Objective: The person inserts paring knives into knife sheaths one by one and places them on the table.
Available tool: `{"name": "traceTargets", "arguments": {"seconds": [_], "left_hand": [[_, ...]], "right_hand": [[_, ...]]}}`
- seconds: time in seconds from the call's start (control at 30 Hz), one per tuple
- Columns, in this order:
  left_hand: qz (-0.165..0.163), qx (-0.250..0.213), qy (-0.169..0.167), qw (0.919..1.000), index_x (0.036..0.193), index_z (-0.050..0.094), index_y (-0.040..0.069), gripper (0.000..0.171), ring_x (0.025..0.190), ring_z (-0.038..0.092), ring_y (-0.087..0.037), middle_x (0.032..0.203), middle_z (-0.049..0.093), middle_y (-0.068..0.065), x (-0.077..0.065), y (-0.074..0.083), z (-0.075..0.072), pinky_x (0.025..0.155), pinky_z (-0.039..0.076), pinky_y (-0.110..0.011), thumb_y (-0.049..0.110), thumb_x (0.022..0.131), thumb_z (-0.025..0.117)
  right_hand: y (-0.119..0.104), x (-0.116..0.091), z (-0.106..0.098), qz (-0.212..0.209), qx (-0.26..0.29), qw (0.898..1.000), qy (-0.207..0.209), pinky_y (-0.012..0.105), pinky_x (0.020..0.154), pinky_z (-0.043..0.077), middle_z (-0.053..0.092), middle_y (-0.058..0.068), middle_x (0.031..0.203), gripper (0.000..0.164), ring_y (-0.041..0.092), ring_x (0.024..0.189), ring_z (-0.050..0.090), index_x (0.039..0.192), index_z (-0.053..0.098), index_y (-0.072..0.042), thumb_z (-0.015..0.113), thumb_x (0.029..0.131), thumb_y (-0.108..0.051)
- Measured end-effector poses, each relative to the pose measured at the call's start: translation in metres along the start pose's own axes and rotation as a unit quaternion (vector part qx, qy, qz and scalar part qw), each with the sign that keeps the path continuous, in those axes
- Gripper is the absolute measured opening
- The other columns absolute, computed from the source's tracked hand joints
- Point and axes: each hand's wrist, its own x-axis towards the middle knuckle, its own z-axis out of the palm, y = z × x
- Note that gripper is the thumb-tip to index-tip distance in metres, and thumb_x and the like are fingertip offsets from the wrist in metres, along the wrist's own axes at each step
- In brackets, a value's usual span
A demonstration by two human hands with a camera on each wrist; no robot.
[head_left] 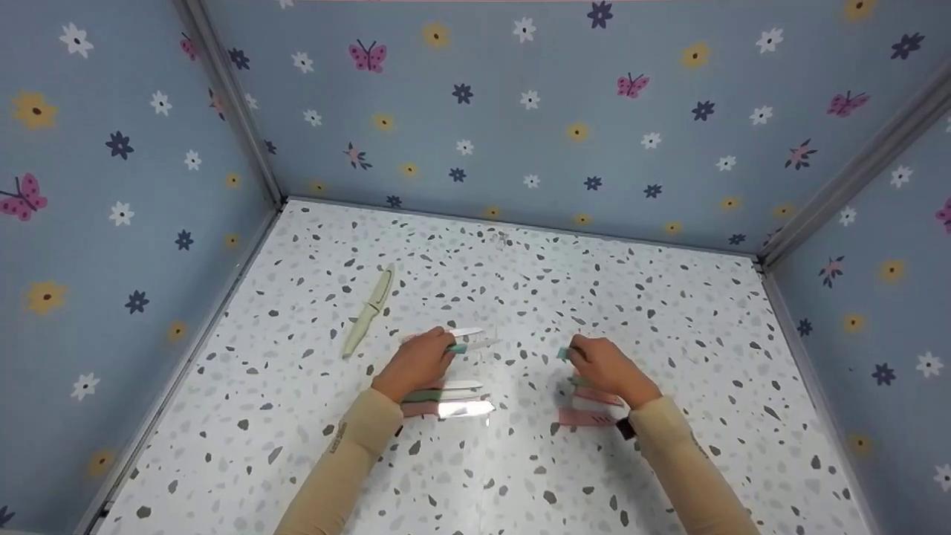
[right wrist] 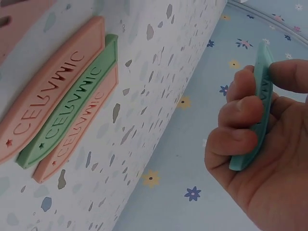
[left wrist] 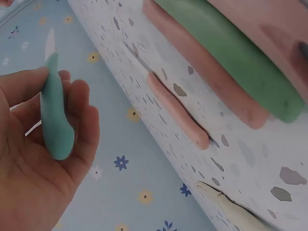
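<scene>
My left hand [head_left: 422,362] grips a small knife [left wrist: 57,115] by its teal handle, the pale blade pointing away from the fingers. In my right hand [head_left: 608,365] is a teal blade sheath [right wrist: 262,91], pinched between thumb and fingers. The sheath and the knife are apart, both held above the table. Under and beside the left hand lie several knives: a small pink-handled knife [left wrist: 178,113], a green-handled knife [left wrist: 240,67] and a large pink-handled knife [head_left: 420,409] among them. Below the right hand are a green sheath [right wrist: 72,101] and a pink sheath [right wrist: 53,91], both lettered "CERAMIC".
A cream knife [head_left: 364,323] in its cream sheath lies farther left on the speckled white table [head_left: 520,475]. A large pink slotted sheath [head_left: 583,417] lies near the right wrist. Blue flowered panels [head_left: 490,111] enclose the table at the back and sides.
</scene>
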Motion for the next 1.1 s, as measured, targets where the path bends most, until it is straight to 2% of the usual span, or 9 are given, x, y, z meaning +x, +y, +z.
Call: {"name": "traceTargets", "arguments": {"seconds": [0.17,0.3,0.4,0.57,0.8,1.1], "left_hand": [[0.006,-0.056,-0.007,0.9984,0.105,0.057,0.009,0.015,0.071,0.049,-0.014,0.085,0.052,0.002,-0.002,0.010,0.002,0.068,0.043,-0.034,0.020,0.100,0.047],[0.020,-0.081,-0.004,0.9965,0.093,0.053,0.011,0.014,0.063,0.044,-0.013,0.073,0.047,0.002,-0.003,0.016,0.002,0.062,0.039,-0.031,0.018,0.101,0.044],[0.030,-0.083,0.001,0.9961,0.086,0.049,0.014,0.017,0.060,0.040,-0.012,0.068,0.043,0.002,-0.004,0.019,0.002,0.059,0.037,-0.029,0.019,0.101,0.043],[0.045,-0.092,0.004,0.9947,0.086,0.051,0.015,0.017,0.058,0.040,-0.011,0.068,0.044,0.004,-0.004,0.025,0.000,0.057,0.036,-0.029,0.023,0.101,0.045],[0.043,-0.103,-0.006,0.9938,0.090,0.053,0.016,0.015,0.059,0.042,-0.010,0.070,0.047,0.005,-0.002,0.029,-0.001,0.058,0.038,-0.029,0.025,0.100,0.046],[0.050,-0.111,-0.006,0.9926,0.087,0.053,0.017,0.017,0.058,0.041,-0.010,0.070,0.047,0.005,-0.003,0.034,-0.001,0.057,0.037,-0.029,0.024,0.100,0.044]], "right_hand": [[-0.008,0.000,0.002,-0.005,-0.006,1.000,0.004,0.031,0.057,0.039,0.046,-0.006,0.063,0.020,0.010,0.057,0.043,0.078,0.054,-0.014,0.049,0.098,-0.018],[-0.014,0.002,0.003,-0.014,-0.010,1.000,0.004,0.030,0.055,0.039,0.047,-0.006,0.061,0.021,0.009,0.054,0.045,0.077,0.053,-0.015,0.049,0.097,-0.018],[-0.018,0.003,0.004,-0.016,-0.011,1.000,0.002,0.029,0.054,0.038,0.046,-0.006,0.060,0.022,0.009,0.053,0.043,0.076,0.053,-0.016,0.049,0.097,-0.018],[-0.025,0.005,0.005,-0.026,-0.010,1.000,0.007,0.029,0.054,0.036,0.043,-0.006,0.060,0.022,0.010,0.053,0.040,0.076,0.054,-0.016,0.050,0.097,-0.018],[-0.034,0.006,0.007,-0.029,-0.005,1.000,0.008,0.030,0.054,0.036,0.043,-0.007,0.061,0.020,0.009,0.054,0.039,0.078,0.054,-0.017,0.049,0.097,-0.018],[-0.040,0.005,0.009,-0.019,-0.006,1.000,0.000,0.030,0.055,0.038,0.045,-0.007,0.062,0.019,0.009,0.054,0.041,0.080,0.055,-0.017,0.049,0.098,-0.020]]}}
